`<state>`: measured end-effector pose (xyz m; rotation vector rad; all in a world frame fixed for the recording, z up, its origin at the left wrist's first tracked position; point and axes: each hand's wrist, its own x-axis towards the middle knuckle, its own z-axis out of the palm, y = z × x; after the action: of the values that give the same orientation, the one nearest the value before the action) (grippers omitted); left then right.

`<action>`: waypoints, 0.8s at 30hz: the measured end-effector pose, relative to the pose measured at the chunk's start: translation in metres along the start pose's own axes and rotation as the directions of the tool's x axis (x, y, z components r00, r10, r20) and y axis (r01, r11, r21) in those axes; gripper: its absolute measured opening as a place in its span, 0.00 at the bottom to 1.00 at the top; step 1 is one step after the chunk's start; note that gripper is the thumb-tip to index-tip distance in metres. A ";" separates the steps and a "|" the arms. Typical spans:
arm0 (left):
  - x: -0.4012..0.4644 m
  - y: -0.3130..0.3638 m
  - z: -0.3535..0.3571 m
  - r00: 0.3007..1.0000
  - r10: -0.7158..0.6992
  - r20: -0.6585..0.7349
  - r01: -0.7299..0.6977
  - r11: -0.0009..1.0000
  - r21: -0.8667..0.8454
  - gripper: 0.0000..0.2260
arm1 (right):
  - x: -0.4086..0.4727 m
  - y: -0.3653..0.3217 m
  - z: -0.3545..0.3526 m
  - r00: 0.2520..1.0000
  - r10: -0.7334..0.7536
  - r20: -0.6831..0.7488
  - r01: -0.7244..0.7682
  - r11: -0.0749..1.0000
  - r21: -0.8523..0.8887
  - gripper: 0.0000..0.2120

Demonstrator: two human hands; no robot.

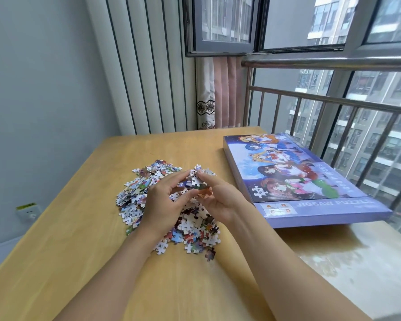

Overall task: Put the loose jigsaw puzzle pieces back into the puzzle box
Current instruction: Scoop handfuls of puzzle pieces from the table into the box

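light wooden table [79, 228] under everything | closed purple cardboard puzzle box [294, 179] flat, right of the pile, apart from it | pile of loose colourful jigsaw pieces [137, 195] mid-table | my left hand [164, 202] and right hand [220, 200] above the pile, fingers curled, together pinching a clump of pieces [198, 179]

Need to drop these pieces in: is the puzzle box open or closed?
Closed: the puzzle box lies flat with its printed lid on top, no interior showing.
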<state>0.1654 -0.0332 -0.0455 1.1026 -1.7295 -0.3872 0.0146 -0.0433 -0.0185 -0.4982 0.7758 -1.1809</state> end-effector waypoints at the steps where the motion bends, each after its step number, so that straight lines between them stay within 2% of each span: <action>1: 0.000 0.001 0.000 1.000 0.007 0.000 -0.007 1.000 0.000 0.24 | 0.001 -0.002 0.000 1.000 -0.019 -0.025 0.019 1.000 -0.015 0.11; 3: 0.000 0.001 0.000 1.000 0.013 0.002 -0.013 0.999 0.040 0.24 | 0.002 -0.005 0.001 0.996 -0.012 -0.087 0.009 0.999 -0.039 0.14; 5: -0.001 0.001 0.002 1.000 0.016 0.016 -0.017 0.997 0.075 0.23 | -0.003 -0.007 0.003 0.993 0.030 -0.115 -0.041 0.994 -0.098 0.08; 10: -0.006 0.007 0.006 0.997 0.028 0.068 -0.034 0.996 0.078 0.20 | -0.011 -0.008 -0.001 0.986 0.095 -0.134 -0.120 0.973 -0.197 0.09; 13: -0.008 0.006 0.006 0.998 0.023 0.057 -0.026 0.998 0.060 0.21 | -0.009 -0.006 0.001 0.983 0.059 -0.176 -0.099 0.969 -0.226 0.10; 16: -0.009 0.008 0.004 0.999 0.037 -0.023 -0.035 0.997 0.063 0.18 | -0.009 -0.010 0.004 0.978 -0.011 -0.210 -0.047 0.962 -0.269 0.13; 18: -0.010 0.009 0.002 0.998 0.051 -0.043 -0.047 0.995 0.089 0.17 | -0.008 -0.016 0.005 0.973 -0.031 -0.227 -0.028 0.967 -0.255 0.13; 21: -0.010 0.010 0.002 0.995 0.104 0.015 -0.105 0.988 0.115 0.18 | -0.013 -0.023 0.004 0.975 -0.045 -0.220 -0.007 0.973 -0.230 0.12; 24: -0.011 0.013 0.003 0.994 0.104 0.009 -0.105 0.991 0.078 0.15 | -0.021 -0.026 0.003 0.984 -0.029 -0.174 0.002 0.988 -0.156 0.08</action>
<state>0.1572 -0.0180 -0.0442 1.0616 -1.8114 -0.2594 -0.0031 -0.0317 0.0074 -0.5343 1.0233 -1.1951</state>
